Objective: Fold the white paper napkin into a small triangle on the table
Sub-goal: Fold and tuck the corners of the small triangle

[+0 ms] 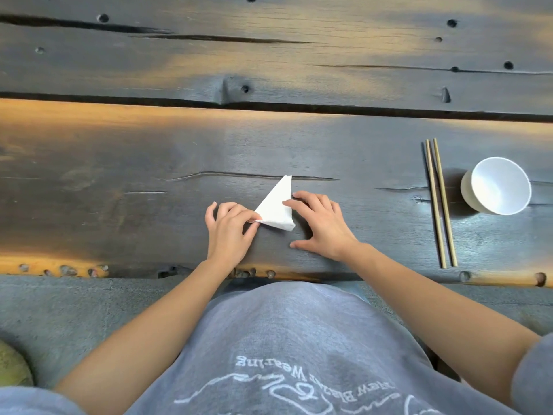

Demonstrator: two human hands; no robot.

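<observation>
Pinching white paper triangle napkin (276,208) corner, left hand (230,227) (seemingly), dark wood table (119,181)

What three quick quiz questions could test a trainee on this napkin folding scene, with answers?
1. True or false: the napkin is already a triangle.
2. Which hand pinches the napkin's near-left corner? A) left hand B) right hand
3. What lies between the napkin and the bowl on the table?

Key:
1. True.
2. A; the right hand presses fingertips on the right edge.
3. The chopsticks, lying beside the bowl, apart from it.
</observation>
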